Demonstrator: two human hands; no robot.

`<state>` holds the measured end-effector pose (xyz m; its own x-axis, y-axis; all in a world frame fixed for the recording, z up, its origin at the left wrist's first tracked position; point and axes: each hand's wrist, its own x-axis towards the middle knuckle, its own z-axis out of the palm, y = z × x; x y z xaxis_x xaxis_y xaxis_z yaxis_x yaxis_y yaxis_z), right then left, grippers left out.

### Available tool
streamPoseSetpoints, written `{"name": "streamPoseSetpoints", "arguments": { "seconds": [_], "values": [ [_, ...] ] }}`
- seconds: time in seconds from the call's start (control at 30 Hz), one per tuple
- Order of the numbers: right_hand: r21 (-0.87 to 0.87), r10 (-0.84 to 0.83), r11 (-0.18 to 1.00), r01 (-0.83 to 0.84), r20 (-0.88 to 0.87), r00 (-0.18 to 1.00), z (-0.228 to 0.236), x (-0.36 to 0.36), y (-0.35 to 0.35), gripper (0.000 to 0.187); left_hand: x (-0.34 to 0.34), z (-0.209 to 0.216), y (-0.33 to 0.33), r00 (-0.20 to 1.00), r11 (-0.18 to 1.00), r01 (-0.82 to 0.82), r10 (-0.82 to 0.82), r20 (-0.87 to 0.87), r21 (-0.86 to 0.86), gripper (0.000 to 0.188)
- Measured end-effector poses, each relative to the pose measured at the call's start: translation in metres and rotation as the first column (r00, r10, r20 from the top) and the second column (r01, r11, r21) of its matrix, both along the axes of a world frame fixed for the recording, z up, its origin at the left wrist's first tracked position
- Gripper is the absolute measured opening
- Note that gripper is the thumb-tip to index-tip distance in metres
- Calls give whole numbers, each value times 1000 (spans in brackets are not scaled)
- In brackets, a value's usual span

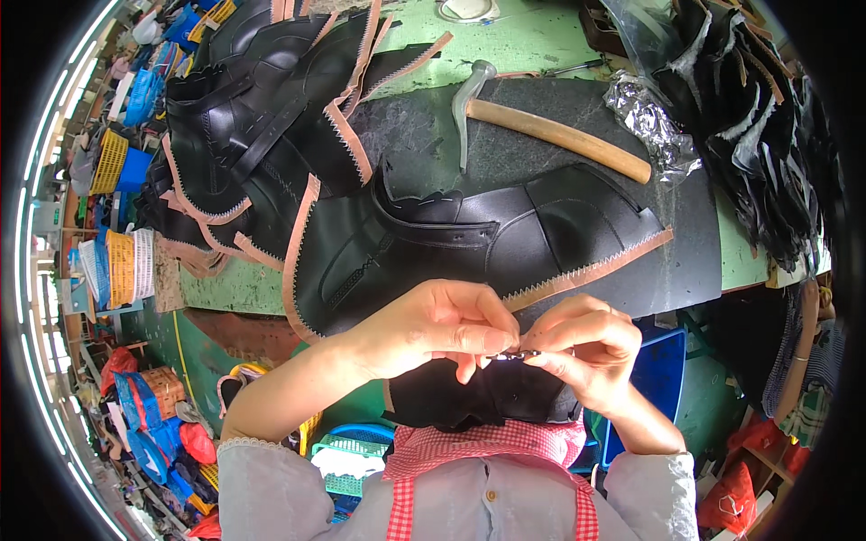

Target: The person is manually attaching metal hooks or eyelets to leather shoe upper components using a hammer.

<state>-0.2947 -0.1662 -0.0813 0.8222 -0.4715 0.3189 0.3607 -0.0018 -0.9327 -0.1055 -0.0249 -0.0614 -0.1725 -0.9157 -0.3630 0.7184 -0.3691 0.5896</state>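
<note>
Close to my body, my left hand [448,329] and my right hand [588,345] meet with their fingers pinched together. Between the fingertips is a small dark piece with shiny spots [511,355], too small to name, and both hands grip it. Just beyond them a black leather boot upper [451,245] lies flat, with a brown zigzag-stitched edge and a strap. Under it is a dark work mat [406,126]. Another black leather piece [460,397] shows below my hands, in front of my red checked apron [487,444].
A wooden-handled hammer [559,138] lies on the mat beyond the upper, beside crumpled silvery wrapping [648,126]. Stacked uppers [262,117] fill the left of the green table [234,290]. Black leather pieces [758,135] pile up at right. A blue bin [657,383] stands below; another person's arm [801,343] shows.
</note>
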Motion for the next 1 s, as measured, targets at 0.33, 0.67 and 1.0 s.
{"name": "streamPoseSetpoints", "arguments": {
  "seconds": [0.33,0.67,1.0],
  "values": [
    [-138,-74,989,57,-121,990,-6,6,2,14,47,44,-27,-437,852,350,517,736,-391,31],
    [-74,2,997,-29,-339,941,-6,23,1,14,86,24,-51,-334,843,431,-183,925,322,39],
    [17,-6,1000,11,-257,966,-9,28,1,22,69,41,-33,-21,893,434,-127,992,124,26]
  ]
}}
